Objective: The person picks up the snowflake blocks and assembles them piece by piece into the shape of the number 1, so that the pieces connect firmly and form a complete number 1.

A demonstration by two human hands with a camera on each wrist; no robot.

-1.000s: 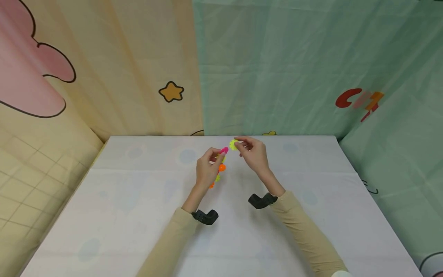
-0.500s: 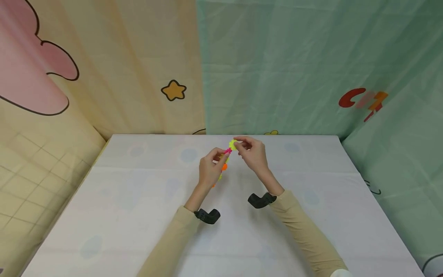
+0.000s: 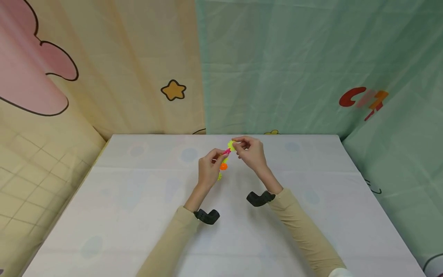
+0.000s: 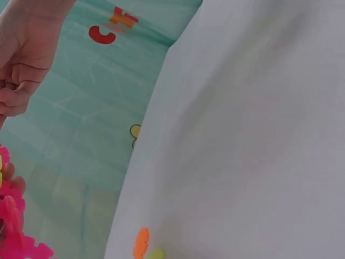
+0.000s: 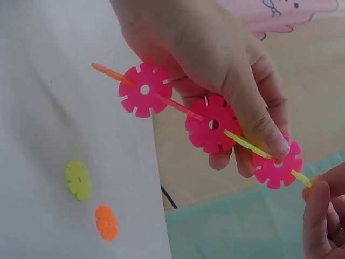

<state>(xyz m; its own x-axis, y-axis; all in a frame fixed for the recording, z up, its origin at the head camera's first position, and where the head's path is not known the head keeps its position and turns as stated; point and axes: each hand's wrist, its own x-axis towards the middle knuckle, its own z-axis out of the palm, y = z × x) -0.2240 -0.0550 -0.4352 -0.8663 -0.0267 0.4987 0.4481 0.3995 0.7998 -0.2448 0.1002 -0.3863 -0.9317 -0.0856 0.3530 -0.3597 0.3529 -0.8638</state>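
Note:
My left hand (image 5: 210,70) pinches a pink notched building disc (image 5: 278,164) between thumb and fingers, at one end of a chain. Along this chain, pink discs (image 5: 213,124) alternate with yellow and orange ones seen edge-on, with an orange disc (image 5: 110,73) at the far end. My right hand (image 3: 252,152) pinches a yellow disc (image 3: 231,145), whose edge meets the rim of the end pink disc in the right wrist view. In the left wrist view, pink discs (image 4: 16,232) show at the left edge, below my right hand (image 4: 29,59).
A loose yellow-green disc (image 5: 78,179) and an orange disc (image 5: 107,222) lie on the white tabletop (image 3: 138,223), below the hands. Behind the table's far edge hangs a beige and green printed curtain (image 3: 270,69). Each wrist carries a black camera mount (image 3: 207,216).
The gap between the yellow disc and the end pink disc has closed. My left hand moved slightly right toward my right hand, which stays nearly in place.

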